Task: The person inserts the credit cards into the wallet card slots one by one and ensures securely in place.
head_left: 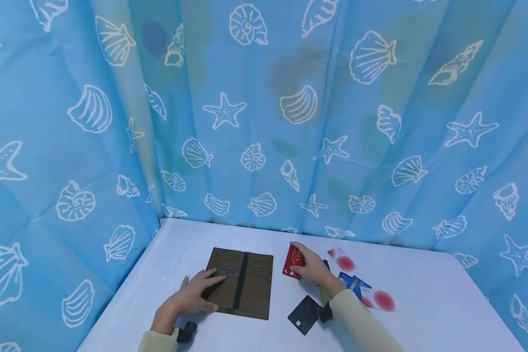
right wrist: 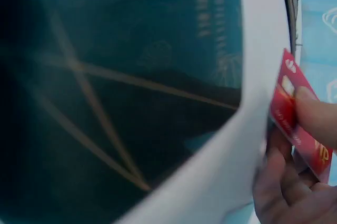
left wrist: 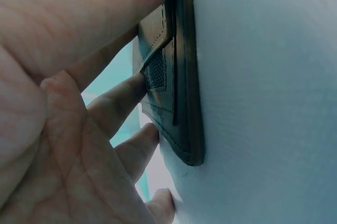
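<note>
A brown wallet (head_left: 256, 293) lies unfolded on the white table, a dark strap running down its middle. My left hand (head_left: 194, 292) rests on its left half with spread fingers; the left wrist view shows the thumb and fingers along the wallet's edge (left wrist: 192, 103). A dark card (head_left: 227, 272) shows in a slot by those fingertips. To the right of the wallet, my right hand (head_left: 315, 269) pinches a red card (head_left: 291, 259) between thumb and fingers. In the right wrist view the red card (right wrist: 284, 109) is tilted, gold lettering partly under the thumb.
A black card (head_left: 303, 315) lies near the right wrist. Farther right are blue cards (head_left: 351, 282) and two white-and-red cards, one behind (head_left: 345, 263) and one in front (head_left: 382, 299). A green card (head_left: 324, 296) is partly under the right forearm. A blue shell-patterned curtain (head_left: 264, 132) hangs behind.
</note>
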Demonstrator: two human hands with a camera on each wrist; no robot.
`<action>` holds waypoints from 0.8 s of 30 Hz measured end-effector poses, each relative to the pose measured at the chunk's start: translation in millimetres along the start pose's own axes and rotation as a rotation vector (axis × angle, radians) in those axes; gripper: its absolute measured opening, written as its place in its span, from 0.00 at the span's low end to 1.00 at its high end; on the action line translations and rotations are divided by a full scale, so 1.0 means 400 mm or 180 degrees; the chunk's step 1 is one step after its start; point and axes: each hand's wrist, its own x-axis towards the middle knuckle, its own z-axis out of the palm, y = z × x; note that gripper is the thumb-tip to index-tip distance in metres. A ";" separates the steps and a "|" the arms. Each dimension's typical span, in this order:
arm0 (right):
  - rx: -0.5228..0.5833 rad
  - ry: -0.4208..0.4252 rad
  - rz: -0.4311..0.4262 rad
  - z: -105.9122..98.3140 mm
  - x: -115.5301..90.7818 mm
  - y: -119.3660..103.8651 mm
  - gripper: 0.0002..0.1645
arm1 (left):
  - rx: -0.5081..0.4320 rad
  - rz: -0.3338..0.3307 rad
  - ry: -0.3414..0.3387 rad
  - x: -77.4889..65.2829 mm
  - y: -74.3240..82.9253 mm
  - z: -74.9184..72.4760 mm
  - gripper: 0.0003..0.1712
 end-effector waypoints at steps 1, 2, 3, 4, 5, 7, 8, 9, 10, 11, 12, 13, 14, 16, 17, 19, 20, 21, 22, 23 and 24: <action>-0.0011 -0.0011 -0.0003 -0.001 -0.001 -0.002 0.53 | 0.0008 -0.0003 -0.0008 0.002 -0.001 0.001 0.43; -0.0016 -0.0025 -0.0018 -0.001 -0.002 -0.005 0.54 | 0.0020 0.0006 -0.0008 0.003 -0.001 0.001 0.43; -0.0011 -0.0033 -0.0039 -0.002 -0.003 -0.009 0.56 | 0.0021 0.0000 -0.0008 0.004 -0.001 0.001 0.43; 0.0000 -0.0048 -0.0050 -0.003 -0.004 -0.011 0.56 | 0.0026 -0.0012 -0.0006 0.005 -0.002 0.001 0.43; 0.0014 -0.0057 -0.0051 -0.003 -0.004 -0.014 0.56 | 0.0028 -0.0034 -0.0007 0.006 -0.003 0.001 0.43; 0.0096 -0.0055 -0.0016 -0.004 -0.005 -0.019 0.56 | 0.0049 -0.0045 -0.0010 0.007 -0.004 0.000 0.43; 0.0142 -0.0045 0.0010 -0.003 -0.004 -0.021 0.56 | 0.0050 -0.0043 -0.0012 0.007 -0.004 -0.001 0.43; 0.0196 -0.0022 0.0032 -0.003 -0.004 -0.022 0.56 | 0.0031 -0.0058 -0.0018 0.007 -0.004 -0.001 0.43; 0.0244 -0.0010 0.0054 -0.003 -0.002 -0.024 0.56 | 0.0029 -0.0053 -0.0021 0.008 -0.005 -0.001 0.43; 0.0274 0.0005 0.0058 -0.004 0.000 -0.026 0.55 | 0.0026 -0.0044 -0.0021 0.008 -0.006 -0.001 0.43; 0.0305 0.0020 0.0068 -0.005 0.002 -0.028 0.55 | 0.0020 -0.0030 -0.0014 0.008 -0.006 -0.003 0.43; 0.0329 0.0032 0.0068 -0.006 0.005 -0.031 0.55 | 0.0018 -0.0013 -0.0004 0.008 -0.006 -0.004 0.43; 0.0352 0.0044 0.0064 -0.007 0.008 -0.034 0.54 | 0.0016 -0.0007 0.0006 0.008 -0.006 -0.005 0.43; 0.0397 0.0058 0.0059 -0.011 0.014 -0.042 0.54 | 0.0015 0.0021 0.0025 0.008 -0.007 -0.009 0.43; 0.0429 0.0063 0.0057 -0.012 0.016 -0.046 0.54 | 0.0012 0.0028 0.0033 0.008 -0.006 -0.011 0.43; 0.0522 0.0068 0.0078 -0.014 0.020 -0.051 0.55 | 0.0005 0.0030 0.0028 0.006 -0.006 -0.014 0.43; 0.0561 0.0072 0.0094 -0.013 0.020 -0.053 0.55 | 0.0001 0.0025 0.0022 0.006 -0.006 -0.012 0.43; 0.0607 0.0067 0.0120 -0.011 0.021 -0.054 0.56 | -0.0012 0.0024 0.0014 0.004 -0.006 -0.011 0.43; 0.0637 0.0067 0.0136 -0.009 0.022 -0.054 0.56 | -0.0022 0.0018 0.0000 0.002 -0.005 -0.010 0.43; 0.0665 0.0067 0.0146 -0.005 0.021 -0.054 0.56 | -0.0028 0.0010 -0.0006 0.001 -0.005 -0.007 0.43; 0.0695 0.0068 0.0165 -0.002 0.020 -0.054 0.55 | -0.0036 0.0009 -0.0015 0.000 -0.005 -0.005 0.43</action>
